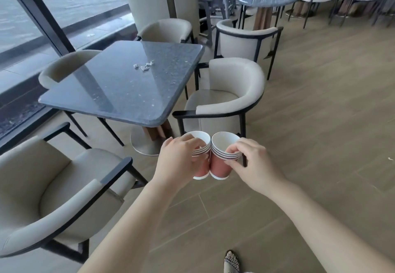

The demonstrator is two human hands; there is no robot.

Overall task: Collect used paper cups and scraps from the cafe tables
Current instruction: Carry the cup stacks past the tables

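Dark cafe surface (119, 89) ahead carries paper scraps (144, 66). Left hand (175, 159) grips the left cup stack (202, 167), right hand (252, 161) the right cup stack (221, 162), sides touching. Nesting them probably comes next, freeing a hand for scraps.

The paper cups (220, 166) showed salmon pink below black-and-white stripes; the table (128, 93) was speckled dark grey, chairs (233, 74) cream.

1 head camera, forward and down
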